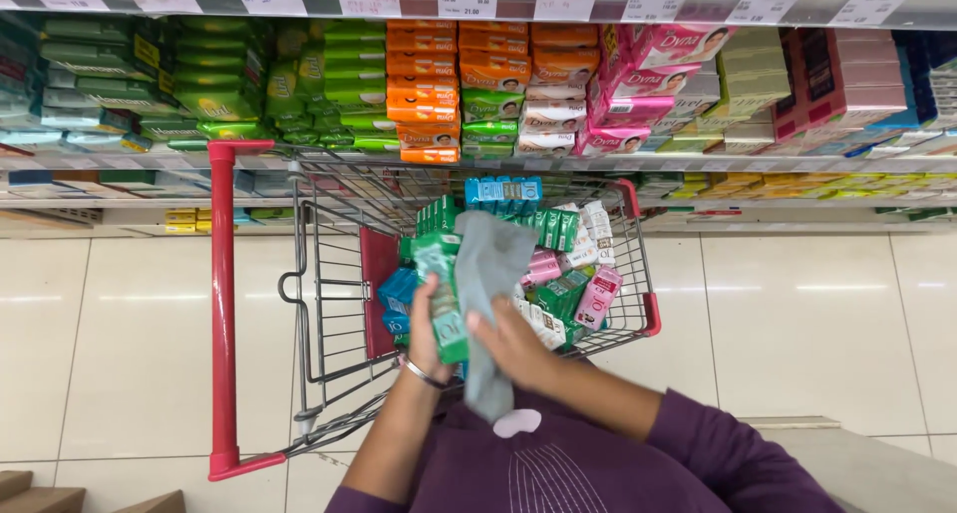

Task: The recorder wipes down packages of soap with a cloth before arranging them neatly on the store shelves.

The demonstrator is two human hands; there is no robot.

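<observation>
My left hand (424, 334) grips a green soap pack (444, 294) upright over the shopping cart (299, 304). A bangle sits on that wrist. My right hand (513, 343) holds a grey cloth (488, 274) that drapes against the pack's right side and hangs down toward my purple top. Both hands are close together above the cart's near end. In the cart's basket lie several small soap boxes (558, 274) in green, blue, pink and white.
The cart has a red handle (221, 304) on its left side and wire walls. Store shelves (478, 84) stacked with green, orange, pink and blue soap packs run across the top. Pale floor tiles (797, 324) spread on both sides of the cart.
</observation>
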